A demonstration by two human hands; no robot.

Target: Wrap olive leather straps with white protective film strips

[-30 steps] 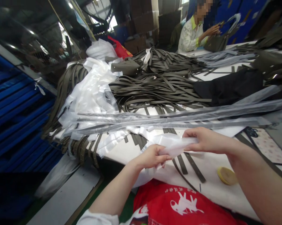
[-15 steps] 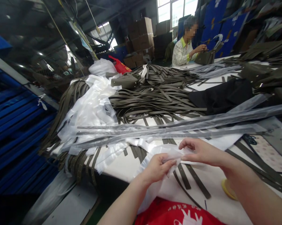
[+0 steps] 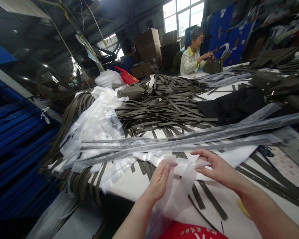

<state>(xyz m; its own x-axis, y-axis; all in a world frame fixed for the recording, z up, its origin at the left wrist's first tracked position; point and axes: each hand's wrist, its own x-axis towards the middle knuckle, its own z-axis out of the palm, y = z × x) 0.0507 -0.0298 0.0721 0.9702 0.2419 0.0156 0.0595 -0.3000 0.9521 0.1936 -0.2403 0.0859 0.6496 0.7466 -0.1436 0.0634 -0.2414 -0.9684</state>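
Observation:
My left hand (image 3: 160, 181) and my right hand (image 3: 215, 167) both pinch a long thin clear plastic sleeve (image 3: 181, 184) just above the white table (image 3: 229, 215). The sleeve's top end is stretched between the two hands and the rest hangs down toward my lap. Under the hands lie a few flat olive-grey straps (image 3: 209, 202). Just beyond them several straps in clear sleeves (image 3: 184, 141) lie lengthwise across the table.
A big heap of olive-grey straps (image 3: 164, 106) and a pile of white plastic sleeves (image 3: 97, 119) fill the table's far left. A black cloth (image 3: 234, 104) lies at right. Another person (image 3: 191, 58) sits at the far end with an olive bag (image 3: 212, 66). Blue racks (image 3: 12, 149) stand left.
My hands have drawn the top of the plastic sleeve apart and lifted it slightly; the sleeve hangs longer below them. The view has tilted upward.

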